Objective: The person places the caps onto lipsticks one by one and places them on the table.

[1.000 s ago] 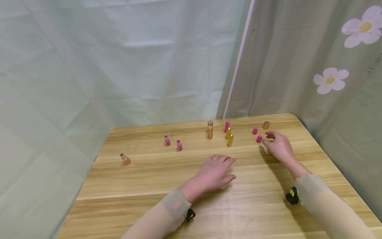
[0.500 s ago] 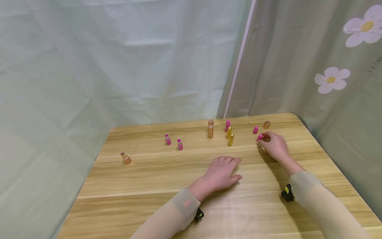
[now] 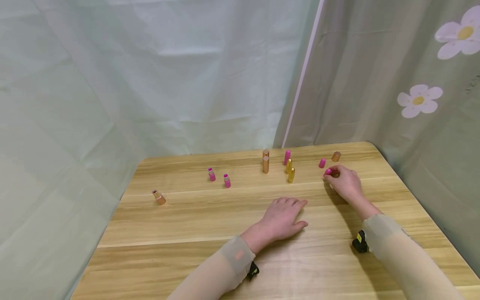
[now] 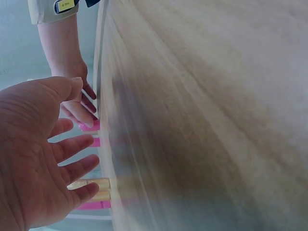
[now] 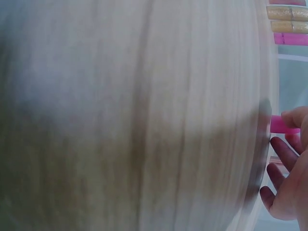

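Note:
With thumb and fingertips my right hand (image 3: 344, 183) pinches a pink lipstick cap (image 3: 328, 171) at the right of the table. In the right wrist view that cap (image 5: 277, 124) stands upright on the wood, partly covered by the thumb. Just behind it are a second pink cap (image 3: 322, 163) and a copper cap (image 3: 336, 156). My left hand (image 3: 283, 218), palm down and fingers spread, is low over the middle of the table and holds nothing. Beyond it stand two gold lipsticks (image 3: 291, 175), a closed pink lipstick (image 3: 287, 157) and two copper lipsticks (image 3: 266, 165).
Two uncapped pink lipsticks (image 3: 227, 181) stand left of centre. Farther left is an uncapped copper lipstick (image 3: 159, 197). A pale curtain (image 3: 210, 83) hangs along the back edge of the wooden table (image 3: 168, 225), and a flowered curtain (image 3: 418, 100) is at the right.
My right hand has moved slightly left and taken the nearer pink cap between thumb and fingers. My left hand has drifted a little to the right. The lipsticks stand where they were.

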Motion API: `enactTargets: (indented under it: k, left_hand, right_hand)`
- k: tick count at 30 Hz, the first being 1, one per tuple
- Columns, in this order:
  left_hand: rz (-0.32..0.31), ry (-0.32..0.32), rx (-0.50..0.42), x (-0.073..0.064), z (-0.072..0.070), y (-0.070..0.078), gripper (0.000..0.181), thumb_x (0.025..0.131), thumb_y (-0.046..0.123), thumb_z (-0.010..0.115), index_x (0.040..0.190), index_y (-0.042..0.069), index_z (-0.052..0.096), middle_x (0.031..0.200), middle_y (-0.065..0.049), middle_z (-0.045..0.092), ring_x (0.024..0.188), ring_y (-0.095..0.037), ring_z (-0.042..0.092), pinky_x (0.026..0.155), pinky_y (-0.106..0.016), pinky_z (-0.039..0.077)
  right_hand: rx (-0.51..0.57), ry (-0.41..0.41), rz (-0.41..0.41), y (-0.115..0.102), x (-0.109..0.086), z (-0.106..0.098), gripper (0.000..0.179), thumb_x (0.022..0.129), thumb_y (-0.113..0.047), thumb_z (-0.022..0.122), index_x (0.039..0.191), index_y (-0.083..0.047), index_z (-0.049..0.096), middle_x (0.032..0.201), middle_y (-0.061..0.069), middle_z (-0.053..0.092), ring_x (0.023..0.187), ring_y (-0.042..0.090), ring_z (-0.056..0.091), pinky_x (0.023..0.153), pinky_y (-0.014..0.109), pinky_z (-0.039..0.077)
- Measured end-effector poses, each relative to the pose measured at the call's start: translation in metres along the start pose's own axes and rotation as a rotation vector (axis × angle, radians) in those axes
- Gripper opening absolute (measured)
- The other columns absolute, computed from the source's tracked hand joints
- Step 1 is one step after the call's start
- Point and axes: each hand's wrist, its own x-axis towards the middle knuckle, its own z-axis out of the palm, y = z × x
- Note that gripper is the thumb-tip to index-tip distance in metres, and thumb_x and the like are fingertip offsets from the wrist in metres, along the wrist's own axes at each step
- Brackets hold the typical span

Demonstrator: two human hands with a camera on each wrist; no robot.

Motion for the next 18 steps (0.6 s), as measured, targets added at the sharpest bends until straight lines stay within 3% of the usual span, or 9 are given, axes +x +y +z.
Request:
enactTargets:
  k: [9,18]
  left_hand:
    - [0.002,0.001,-0.005,-0.0034,-0.0014,0.0000,0.066,0.102,0.055,0.055,0.157,0.020,0.042,0.149,0.001,0.052,0.138,-0.019,0.047,0.117,-0.039,0.033]
    - [-0.010,0.005,-0.029,-0.0088,-0.0042,-0.0023,0.065,0.101,0.054,0.056,0.156,0.020,0.043,0.150,0.001,0.052,0.139,-0.019,0.046,0.118,-0.039,0.032]
  right_hand:
    - [0.067,0.031,0.031,-0.0011,-0.0017,-0.0006,0.037,0.099,-0.029,0.067,0.122,0.000,0.065,0.116,0.021,0.070,0.104,0.038,0.063,0.087,0.048,0.044]
    - [0.192,0.033,0.074,-0.0011,-0.0084,-0.0054,0.046,0.101,-0.035,0.064,0.130,0.000,0.060,0.126,0.025,0.064,0.121,0.043,0.057,0.097,0.053,0.041]
